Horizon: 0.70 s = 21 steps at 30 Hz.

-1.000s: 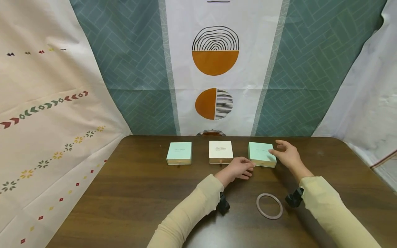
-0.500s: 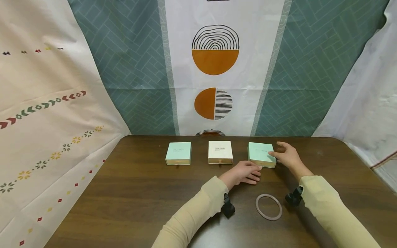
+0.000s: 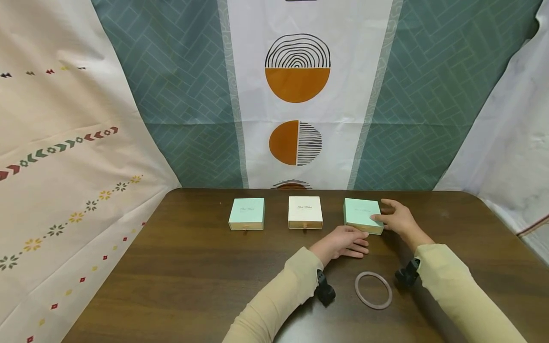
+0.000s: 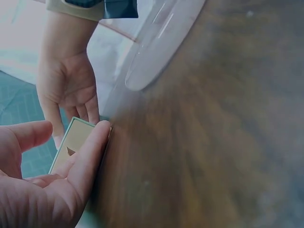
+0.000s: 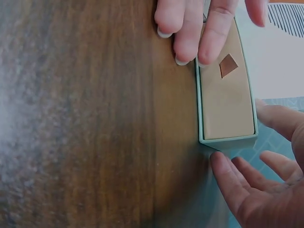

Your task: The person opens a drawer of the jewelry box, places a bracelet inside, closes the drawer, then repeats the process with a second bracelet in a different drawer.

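Observation:
A mint-green drawer box (image 3: 359, 208) with a pale gold front and a small ribbon tab stands at the right of the row. My right hand (image 3: 397, 220) holds its right end, thumb over the lid edge and fingers along the side. In front of the drawer face, my left hand (image 3: 345, 242) has its fingers extended, with a fingertip (image 4: 103, 127) close to the box. Its thumb is apart, and the tab (image 5: 228, 65) shows free beside the fingers in the right wrist view. Whether the left fingers touch the box I cannot tell.
A cream drawer box (image 3: 305, 209) and another mint-green box (image 3: 247, 211) stand to the left in the same row. Nearer me, a pinkish-grey ring (image 3: 373, 290) lies flat on the dark wooden table (image 3: 180, 281). Patterned cloths hang behind and beside the table.
My left hand has moved right, from the box's left front corner to across its drawer face. The right hand stays at the box's right end. The boxes and ring keep their places.

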Each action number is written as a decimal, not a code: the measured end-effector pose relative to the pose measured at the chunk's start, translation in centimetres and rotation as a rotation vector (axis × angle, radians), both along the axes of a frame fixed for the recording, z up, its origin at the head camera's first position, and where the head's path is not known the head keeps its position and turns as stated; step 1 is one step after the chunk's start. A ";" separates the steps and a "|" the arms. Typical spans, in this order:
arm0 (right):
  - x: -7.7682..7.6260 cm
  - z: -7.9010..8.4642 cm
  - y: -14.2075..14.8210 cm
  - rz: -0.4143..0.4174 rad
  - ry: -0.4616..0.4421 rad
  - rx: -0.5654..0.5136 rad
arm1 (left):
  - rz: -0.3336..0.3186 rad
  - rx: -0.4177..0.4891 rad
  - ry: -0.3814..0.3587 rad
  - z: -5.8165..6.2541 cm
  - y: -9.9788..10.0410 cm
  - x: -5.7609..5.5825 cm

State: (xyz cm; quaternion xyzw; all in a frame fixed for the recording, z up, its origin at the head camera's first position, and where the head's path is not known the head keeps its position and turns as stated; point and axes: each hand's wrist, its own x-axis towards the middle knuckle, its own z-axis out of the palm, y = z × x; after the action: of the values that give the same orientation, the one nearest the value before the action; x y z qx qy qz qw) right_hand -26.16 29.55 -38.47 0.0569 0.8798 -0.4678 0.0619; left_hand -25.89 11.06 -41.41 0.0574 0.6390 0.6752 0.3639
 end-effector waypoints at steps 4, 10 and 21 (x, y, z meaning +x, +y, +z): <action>-0.3 0.2 0.2 0.018 -0.009 -0.027 | 0.004 0.015 -0.013 -0.2 0.3 -0.2; -0.9 0.3 0.5 0.027 -0.045 -0.051 | 0.012 0.039 -0.032 -0.5 0.7 -0.5; -1.2 -0.1 0.9 0.055 -0.126 -0.112 | 0.065 0.066 -0.118 -0.8 1.4 -0.5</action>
State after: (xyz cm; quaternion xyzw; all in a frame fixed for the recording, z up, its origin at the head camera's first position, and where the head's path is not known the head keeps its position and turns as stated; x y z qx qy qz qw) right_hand -27.40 30.48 -38.53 0.0583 0.8478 -0.5101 0.1329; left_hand -26.43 12.47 -42.19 0.0086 0.5954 0.7095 0.3769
